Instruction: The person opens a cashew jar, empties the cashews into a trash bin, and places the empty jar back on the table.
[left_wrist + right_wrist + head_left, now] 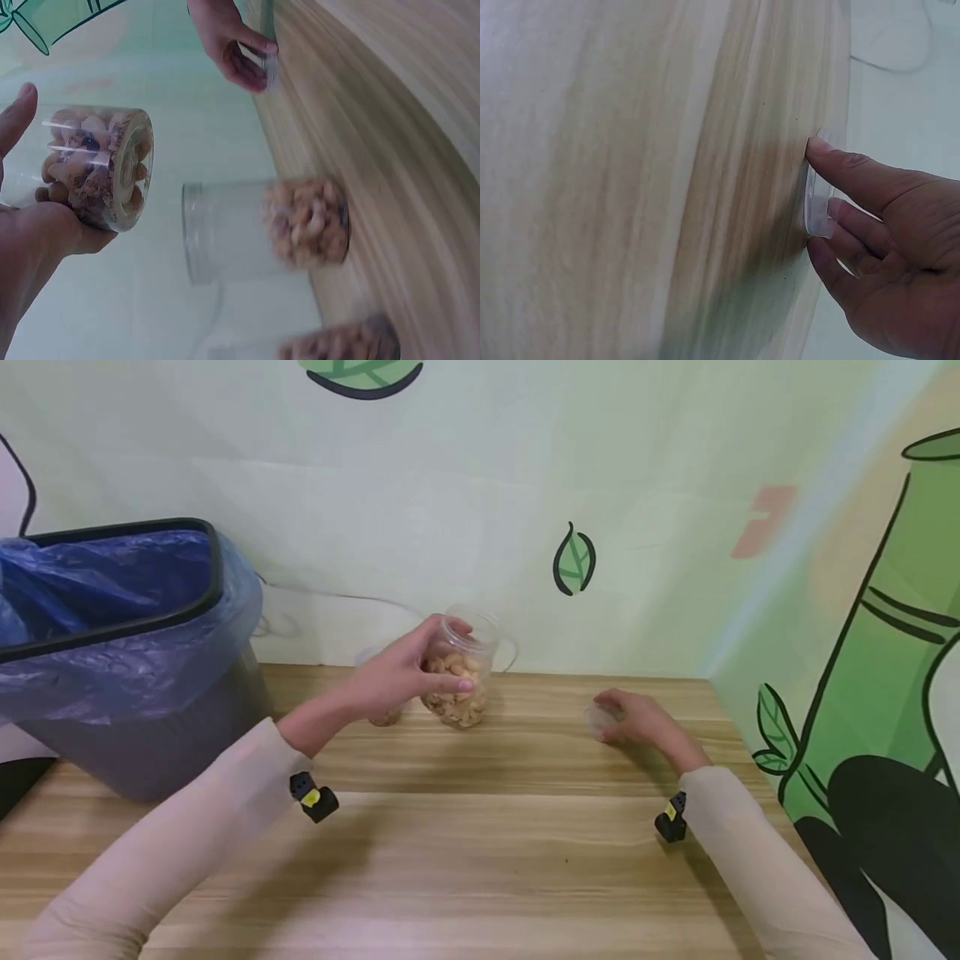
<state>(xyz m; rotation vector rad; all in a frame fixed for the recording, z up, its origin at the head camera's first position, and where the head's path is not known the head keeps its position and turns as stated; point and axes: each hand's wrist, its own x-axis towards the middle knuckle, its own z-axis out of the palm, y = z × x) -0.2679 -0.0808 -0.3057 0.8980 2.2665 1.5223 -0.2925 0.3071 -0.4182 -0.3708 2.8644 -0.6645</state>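
My left hand (397, 677) grips a clear jar (480, 653) partly filled with cashew-like nuts, thumb and fingers on opposite sides. In the left wrist view this jar (97, 165) appears lifted above the table. Two similar jars of nuts stand on the table there, one nearer the middle (307, 221) and one cut off at the bottom edge (341, 346). In the head view my left hand partly hides a standing jar (386, 718). Over to the right, my right hand (637, 718) pinches a clear round lid (819, 199) between thumb and fingers, at the table's surface.
A grey bin (142, 752) lined with a blue bag (135, 677) stands at the left on the wooden table (480, 860). A printed wall (645, 527) rises behind the table and along its right side. A thin cable (337, 595) runs along the back.
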